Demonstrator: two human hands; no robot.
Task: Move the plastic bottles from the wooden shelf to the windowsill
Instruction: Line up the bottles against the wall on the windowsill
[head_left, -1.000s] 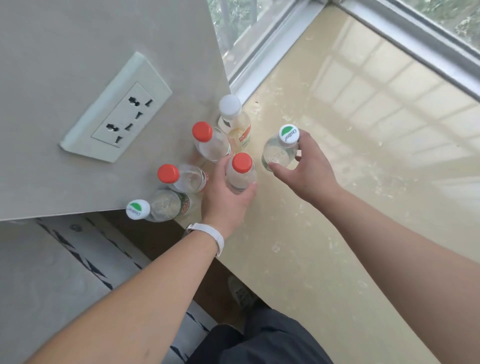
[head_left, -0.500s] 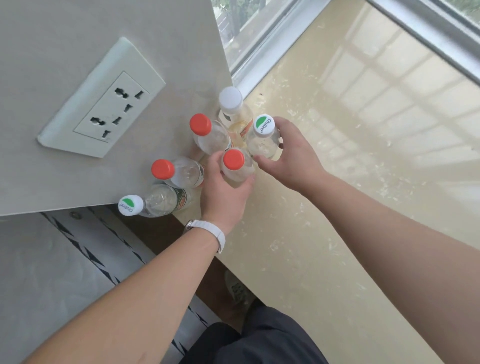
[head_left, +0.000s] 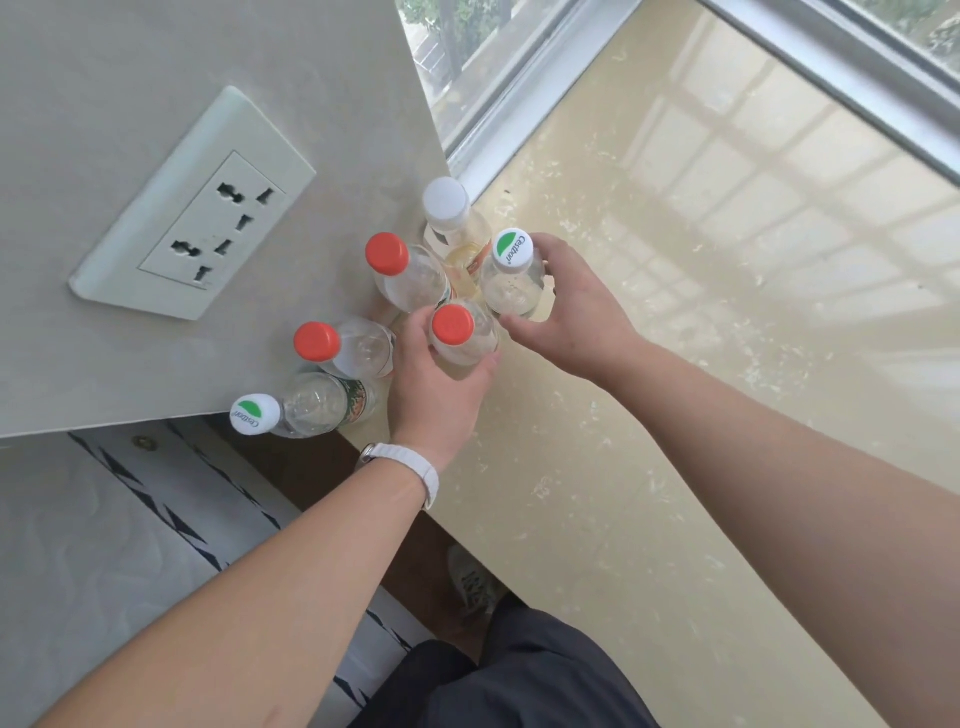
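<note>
Left hand (head_left: 439, 384): fingers wrapped around clear orange-capped plastic bottle (head_left: 460, 338), near windowsill (head_left: 675, 415) wall-side edge.
Right hand (head_left: 566, 312): fingers curled around clear green-and-white-capped plastic bottle (head_left: 511, 275).

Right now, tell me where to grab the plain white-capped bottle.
Grip the white-capped bottle at its neck just under the cap, coming from above. It stands upright in the wall corner, hemmed in by the red-capped bottle and green-logo bottle, so its sides are blocked.
</note>
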